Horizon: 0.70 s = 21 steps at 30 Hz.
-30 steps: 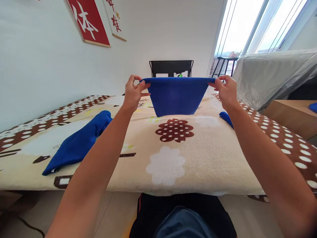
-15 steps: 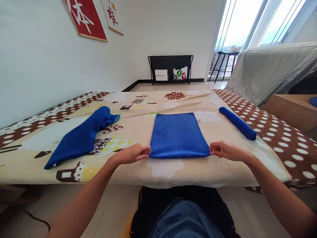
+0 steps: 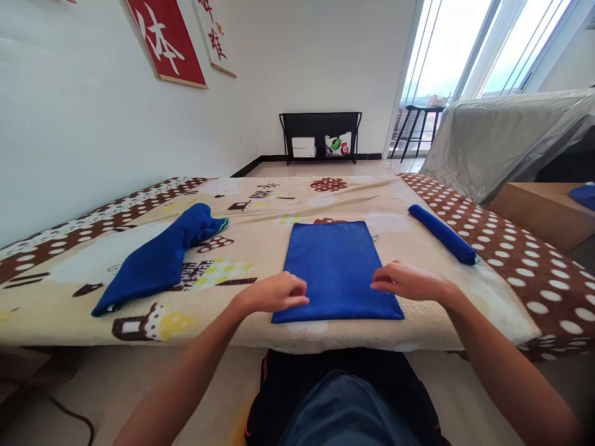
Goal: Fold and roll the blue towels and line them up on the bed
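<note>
A blue towel [image 3: 339, 260], flat and rectangular, lies near the front edge of the bed, its near edge laid down straight. Over its left side hovers my left hand [image 3: 279, 291], fingers bent, with a gap between thumb and forefinger and nothing held. My right hand [image 3: 409, 282] is above its right side, likewise loosely bent and empty. To the left rests a crumpled blue cloth [image 3: 153, 254] with a green edge. A rolled blue towel [image 3: 441, 234] lies to the right. Whether any fingertip brushes the flat towel, I cannot tell.
The bed carries a cream patterned blanket [image 3: 260, 248] with brown polka-dot borders. A wall stands along the left. Beyond the bed is a black rack [image 3: 320, 133]. At right are a cardboard box [image 3: 525, 210] and plastic-covered furniture [image 3: 502, 136].
Both hands have let go of the towel's near corners and moved inward over it. That near edge now lies flat, closer to me. The view has tilted up slightly.
</note>
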{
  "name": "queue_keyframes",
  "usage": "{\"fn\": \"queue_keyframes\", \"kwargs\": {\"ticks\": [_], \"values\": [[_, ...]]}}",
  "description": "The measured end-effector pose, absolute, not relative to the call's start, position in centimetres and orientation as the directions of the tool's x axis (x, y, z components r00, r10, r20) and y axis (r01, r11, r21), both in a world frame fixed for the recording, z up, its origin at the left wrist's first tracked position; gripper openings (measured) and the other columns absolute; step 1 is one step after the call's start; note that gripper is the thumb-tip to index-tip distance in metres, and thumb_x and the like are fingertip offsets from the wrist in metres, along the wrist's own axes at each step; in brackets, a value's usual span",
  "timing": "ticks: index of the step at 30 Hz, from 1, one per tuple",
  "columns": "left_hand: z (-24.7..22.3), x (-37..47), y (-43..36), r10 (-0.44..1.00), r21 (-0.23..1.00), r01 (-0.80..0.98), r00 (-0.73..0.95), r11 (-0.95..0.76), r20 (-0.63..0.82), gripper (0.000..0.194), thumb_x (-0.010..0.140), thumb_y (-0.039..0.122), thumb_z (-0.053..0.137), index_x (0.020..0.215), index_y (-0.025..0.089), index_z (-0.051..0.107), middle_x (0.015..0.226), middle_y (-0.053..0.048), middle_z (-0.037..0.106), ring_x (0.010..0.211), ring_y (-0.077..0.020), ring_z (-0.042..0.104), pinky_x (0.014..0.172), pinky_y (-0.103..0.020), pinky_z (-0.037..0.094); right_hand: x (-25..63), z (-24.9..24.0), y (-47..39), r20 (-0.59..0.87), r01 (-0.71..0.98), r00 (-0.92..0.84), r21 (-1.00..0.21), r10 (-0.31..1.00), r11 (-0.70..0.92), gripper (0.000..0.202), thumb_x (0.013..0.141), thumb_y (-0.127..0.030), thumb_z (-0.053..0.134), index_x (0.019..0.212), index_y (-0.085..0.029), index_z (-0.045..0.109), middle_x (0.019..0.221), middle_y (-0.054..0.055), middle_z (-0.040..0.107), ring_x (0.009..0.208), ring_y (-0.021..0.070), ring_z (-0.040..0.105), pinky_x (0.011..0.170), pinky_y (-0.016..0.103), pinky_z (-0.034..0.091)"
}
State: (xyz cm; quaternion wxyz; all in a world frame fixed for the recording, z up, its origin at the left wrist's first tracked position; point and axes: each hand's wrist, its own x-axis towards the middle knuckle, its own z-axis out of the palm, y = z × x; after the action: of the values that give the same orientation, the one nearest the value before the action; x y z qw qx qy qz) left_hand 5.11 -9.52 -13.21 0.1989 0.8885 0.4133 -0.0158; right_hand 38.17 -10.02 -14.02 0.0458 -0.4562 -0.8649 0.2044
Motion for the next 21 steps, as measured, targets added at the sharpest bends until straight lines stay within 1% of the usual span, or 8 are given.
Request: {"fn": "queue_keyframes", "kwargs": {"ticks": [2,3,5,7,9,11,15,21], "values": [[-14.4,8.2,-9.2,0.835,0.334,0.777,0.547,-0.534,0.063,0.021,0.093,0.029,0.049,0.098,0.020,0.067,0.094,-0.004,0.072,0.085,-0.0173,0.065,0.076,-0.026,0.047,34.7,-15.2,-9.6,0.153,0.801,-0.455,-0.362,0.877,0.478,0.030,0.098,-0.034,0.045,0.100,-0.020,0.072,0.097,0.006,0.073,0.092,0.0189,0.067,0.085,0.028,0.046],[-15.3,9.8,-9.1,0.864,0.328,0.800,0.485,-0.502,0.138,0.028,0.095,0.022,0.042,0.112,0.018,0.064,0.110,-0.008,0.071,0.100,-0.0194,0.064,0.087,-0.029,0.048,32.9,-16.2,-9.5,0.219,0.818,-0.398,-0.355,0.891,0.453,0.032,0.099,-0.027,0.041,0.109,-0.017,0.070,0.109,0.009,0.072,0.103,0.0203,0.066,0.092,0.030,0.046],[-17.7,12.6,-9.2,0.890,0.321,0.831,0.405,-0.454,0.211,0.043,0.093,0.013,0.034,0.132,0.013,0.053,0.134,-0.014,0.061,0.123,-0.0215,0.057,0.101,-0.034,0.044,29.6,-18.7,-9.6,0.275,0.836,-0.339,-0.351,0.900,0.423,0.040,0.098,-0.016,0.034,0.126,-0.012,0.062,0.130,0.014,0.064,0.120,0.0207,0.060,0.103,0.032,0.043],[-20.1,14.4,-9.6,0.899,0.317,0.846,0.367,-0.429,0.238,0.051,0.092,0.011,0.034,0.142,0.010,0.045,0.147,-0.016,0.051,0.136,-0.0214,0.048,0.109,-0.036,0.041,27.4,-21.3,-10.1,0.293,0.844,-0.310,-0.354,0.904,0.404,0.047,0.094,-0.011,0.035,0.138,-0.008,0.053,0.143,0.017,0.054,0.133,0.0201,0.051,0.110,0.033,0.040],[-22.1,15.2,-10.1,0.903,0.311,0.854,0.349,-0.416,0.250,0.052,0.094,0.012,0.033,0.145,0.009,0.042,0.152,-0.016,0.045,0.143,-0.0214,0.041,0.115,-0.039,0.035,26.6,-23.5,-10.7,0.318,0.858,-0.268,-0.350,0.910,0.375,0.051,0.094,-0.011,0.036,0.143,-0.005,0.047,0.149,0.018,0.048,0.141,0.0213,0.042,0.116,0.036,0.035],[-23.3,15.2,-10.6,0.897,0.286,0.862,0.346,-0.419,0.274,0.052,0.096,0.015,0.031,0.147,0.011,0.041,0.154,-0.015,0.043,0.145,-0.0217,0.037,0.119,-0.043,0.031,26.7,-25.1,-11.3,0.370,0.875,-0.234,-0.322,0.899,0.361,0.051,0.095,-0.012,0.036,0.144,-0.006,0.046,0.150,0.016,0.046,0.144,0.0227,0.038,0.119,0.040,0.032],[-23.8,14.8,-11.0,0.874,0.206,0.873,0.369,-0.443,0.316,0.050,0.098,0.018,0.031,0.146,0.015,0.044,0.154,-0.011,0.044,0.146,-0.0209,0.037,0.119,-0.043,0.031,27.4,-26.2,-11.8,0.458,0.887,-0.241,-0.253,0.855,0.386,0.049,0.097,-0.016,0.036,0.144,-0.011,0.049,0.148,0.013,0.050,0.142,0.0228,0.041,0.118,0.041,0.031],[-23.8,14.8,-11.2,0.871,0.149,0.895,0.352,-0.420,0.342,0.048,0.100,0.020,0.029,0.144,0.015,0.046,0.154,-0.010,0.045,0.145,-0.0197,0.037,0.119,-0.041,0.031,27.2,-26.1,-12.0,0.460,0.901,-0.214,-0.249,0.862,0.356,0.047,0.099,-0.018,0.033,0.141,-0.014,0.052,0.147,0.010,0.051,0.142,0.0234,0.042,0.117,0.042,0.031]]}}
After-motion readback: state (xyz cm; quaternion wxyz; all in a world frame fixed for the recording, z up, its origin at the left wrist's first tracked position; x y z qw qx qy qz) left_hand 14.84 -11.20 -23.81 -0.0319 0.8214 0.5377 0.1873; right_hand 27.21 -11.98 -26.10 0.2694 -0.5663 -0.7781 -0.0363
